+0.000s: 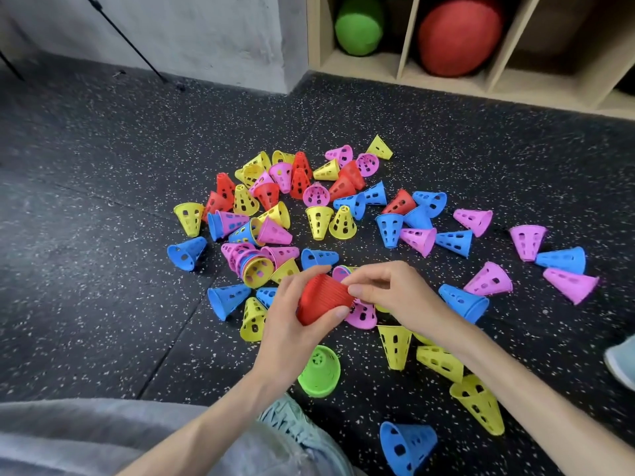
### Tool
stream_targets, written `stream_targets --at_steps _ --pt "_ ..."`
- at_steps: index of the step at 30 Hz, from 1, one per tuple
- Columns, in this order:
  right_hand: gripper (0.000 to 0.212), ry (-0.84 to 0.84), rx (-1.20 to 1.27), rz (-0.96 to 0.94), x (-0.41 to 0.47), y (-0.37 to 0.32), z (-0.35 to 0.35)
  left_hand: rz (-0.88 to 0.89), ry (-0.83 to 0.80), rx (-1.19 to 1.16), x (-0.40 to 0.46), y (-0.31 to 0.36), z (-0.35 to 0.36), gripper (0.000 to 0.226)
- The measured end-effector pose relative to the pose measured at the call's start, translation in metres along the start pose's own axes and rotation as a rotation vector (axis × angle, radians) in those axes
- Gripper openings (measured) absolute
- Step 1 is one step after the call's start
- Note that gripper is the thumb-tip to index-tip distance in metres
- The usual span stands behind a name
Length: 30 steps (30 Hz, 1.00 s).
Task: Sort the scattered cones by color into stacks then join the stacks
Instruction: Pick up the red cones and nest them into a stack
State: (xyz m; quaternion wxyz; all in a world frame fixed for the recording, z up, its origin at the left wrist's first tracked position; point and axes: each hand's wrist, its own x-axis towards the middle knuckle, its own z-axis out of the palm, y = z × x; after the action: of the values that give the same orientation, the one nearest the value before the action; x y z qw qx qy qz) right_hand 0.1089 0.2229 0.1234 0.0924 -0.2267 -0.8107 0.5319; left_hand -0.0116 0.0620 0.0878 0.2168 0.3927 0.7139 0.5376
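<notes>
Red stack (324, 300) sitting between both hands, just above floor, near front edge of scattered cones (309, 214). Left hand (292, 324) wrapping under stack, thumb and fingers closed on it, wrist bent inward. Right hand (388, 293) pinching stack's wide rim with thumb and fingertips, forearm reaching in from lower right. Judging: keeping cones coaxial, pressing evenly. Green stack (320, 371) lying on floor beside knee. Loose red cones (302, 176) waiting at far side.
</notes>
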Motion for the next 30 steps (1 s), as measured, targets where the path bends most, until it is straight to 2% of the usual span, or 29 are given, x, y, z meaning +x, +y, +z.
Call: stream_targets --at_steps 3,9,13,18,25,28,30 --pt "0.024 -0.034 0.019 0.004 0.003 0.004 -0.003 -0.014 -0.002 0.011 0.002 0.0 0.001 0.056" --pt "0.014 0.003 0.024 0.028 0.025 0.018 -0.022 -0.06 0.032 0.015 0.007 -0.005 -0.005 0.055" --pt "0.015 0.085 -0.021 0.062 0.05 0.043 -0.054 -0.087 0.027 0.007 0.009 -0.007 -0.008 0.053" --pt "0.025 0.235 -0.11 0.091 0.094 0.084 -0.082 -0.155 0.038 0.027 0.016 -0.021 -0.006 0.055" --pt "0.029 0.393 -0.298 0.148 0.172 0.131 -0.109 -0.2 0.094 -0.02 0.022 -0.039 0.004 0.069" --pt "0.035 0.415 -0.394 0.255 0.2 0.152 -0.121 -0.16 0.07 0.046 0.023 -0.051 0.005 0.079" --pt "0.038 0.396 -0.44 0.353 0.214 0.166 -0.128 -0.198 0.077 0.035 0.024 -0.056 0.005 0.082"
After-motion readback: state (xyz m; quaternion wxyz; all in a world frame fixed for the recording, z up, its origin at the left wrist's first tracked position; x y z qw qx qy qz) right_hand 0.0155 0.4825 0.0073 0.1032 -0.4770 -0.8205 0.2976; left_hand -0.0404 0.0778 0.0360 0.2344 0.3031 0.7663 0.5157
